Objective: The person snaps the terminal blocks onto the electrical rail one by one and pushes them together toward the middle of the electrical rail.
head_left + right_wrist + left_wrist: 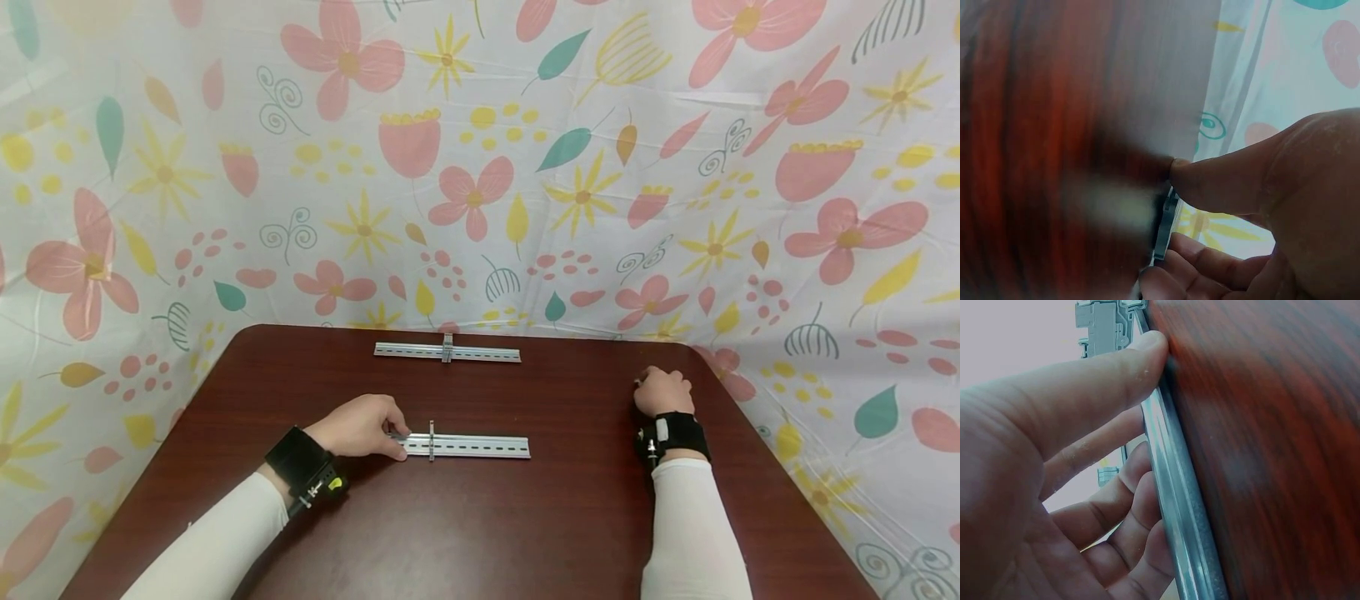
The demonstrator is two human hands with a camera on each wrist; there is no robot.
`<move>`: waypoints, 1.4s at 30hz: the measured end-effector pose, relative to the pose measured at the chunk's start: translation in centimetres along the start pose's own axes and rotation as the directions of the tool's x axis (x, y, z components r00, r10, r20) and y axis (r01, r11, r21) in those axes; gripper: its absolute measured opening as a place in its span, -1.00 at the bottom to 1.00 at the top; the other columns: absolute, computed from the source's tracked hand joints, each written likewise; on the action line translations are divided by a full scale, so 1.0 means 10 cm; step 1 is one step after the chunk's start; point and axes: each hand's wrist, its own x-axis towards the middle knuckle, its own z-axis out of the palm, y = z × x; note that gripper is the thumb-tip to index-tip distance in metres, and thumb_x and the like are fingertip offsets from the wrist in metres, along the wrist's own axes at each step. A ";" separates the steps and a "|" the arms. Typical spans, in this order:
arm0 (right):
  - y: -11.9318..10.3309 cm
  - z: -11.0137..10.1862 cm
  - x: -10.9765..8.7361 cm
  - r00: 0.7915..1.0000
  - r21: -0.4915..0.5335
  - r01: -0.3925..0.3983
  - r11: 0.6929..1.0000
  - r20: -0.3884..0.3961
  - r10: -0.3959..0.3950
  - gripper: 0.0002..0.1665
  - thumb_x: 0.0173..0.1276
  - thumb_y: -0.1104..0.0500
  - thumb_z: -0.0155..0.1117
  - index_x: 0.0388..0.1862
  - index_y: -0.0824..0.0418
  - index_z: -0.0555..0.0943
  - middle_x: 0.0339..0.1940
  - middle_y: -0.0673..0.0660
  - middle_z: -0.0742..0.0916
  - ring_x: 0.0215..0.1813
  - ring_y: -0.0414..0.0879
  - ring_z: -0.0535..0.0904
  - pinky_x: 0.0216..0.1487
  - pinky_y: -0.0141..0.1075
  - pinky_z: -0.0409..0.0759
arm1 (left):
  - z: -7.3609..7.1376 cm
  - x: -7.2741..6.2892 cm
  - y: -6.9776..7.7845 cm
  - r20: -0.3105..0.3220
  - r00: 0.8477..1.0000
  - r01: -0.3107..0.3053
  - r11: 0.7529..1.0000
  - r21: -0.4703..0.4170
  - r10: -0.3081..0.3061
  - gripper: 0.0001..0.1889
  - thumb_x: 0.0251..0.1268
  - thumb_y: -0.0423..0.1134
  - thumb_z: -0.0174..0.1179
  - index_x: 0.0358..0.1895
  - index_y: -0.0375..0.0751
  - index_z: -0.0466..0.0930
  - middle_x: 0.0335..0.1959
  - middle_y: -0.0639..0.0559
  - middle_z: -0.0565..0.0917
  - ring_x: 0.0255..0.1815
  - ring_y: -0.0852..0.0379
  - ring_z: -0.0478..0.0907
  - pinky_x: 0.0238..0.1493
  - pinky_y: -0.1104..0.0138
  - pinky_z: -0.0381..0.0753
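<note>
A slotted metal DIN rail (pixel 480 447) lies across the middle of the table. My left hand (pixel 363 427) pinches its left end between thumb and fingers. Just right of those fingertips, a thin grey terminal block (pixel 431 440) stands on the rail; its stepped side (pixel 1105 328) shows beyond the thumb in the left wrist view. Far to the right, my right hand (pixel 663 392) is low over the table, fingers curled. Between its thumb and fingers, the right wrist view shows a small grey plastic part (pixel 1165 226), mostly hidden by the fingers.
Behind the near rail, a second DIN rail (pixel 487 354) lies close to the table's back edge, with a grey block (pixel 447 347) on it. A flower-printed cloth (pixel 472 200) hangs behind and beside the dark wooden table (pixel 480 533).
</note>
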 end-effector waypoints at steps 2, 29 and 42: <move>0.00 0.00 0.00 1.000 0.001 0.011 1.000 -0.004 -0.011 -0.43 0.63 0.21 0.06 0.51 0.44 0.49 0.35 0.77 0.38 0.36 0.74 0.27 0.23 0.54 0.44 | 0.00 0.00 0.00 0.001 1.000 -0.002 1.000 0.000 0.002 -0.76 0.14 -0.09 0.75 -0.19 -0.03 0.91 -0.22 0.18 0.71 -0.25 0.26 0.58 -0.17 0.29 0.64; -0.12 0.01 0.02 0.989 0.038 0.100 0.994 -0.116 -0.095 -0.58 0.59 0.10 0.25 -0.18 0.50 0.74 -0.11 0.53 0.76 -0.08 0.43 0.70 0.09 0.42 0.62 | -0.02 -0.01 0.02 0.006 1.000 0.003 1.000 -0.006 -0.003 -0.76 0.16 -0.11 0.74 -0.16 -0.04 0.92 -0.22 0.17 0.71 -0.26 0.26 0.58 -0.19 0.29 0.64; -0.48 0.13 0.06 0.953 0.171 0.285 0.943 -0.159 -0.259 -0.48 0.61 0.18 0.31 0.34 0.54 0.65 0.19 0.52 0.73 0.07 0.34 0.70 0.14 0.23 0.64 | -0.02 -0.01 0.04 0.008 0.999 0.031 0.999 -0.013 -0.031 -0.76 0.16 -0.09 0.74 -0.17 -0.03 0.91 -0.22 0.18 0.71 -0.25 0.21 0.57 -0.18 0.26 0.64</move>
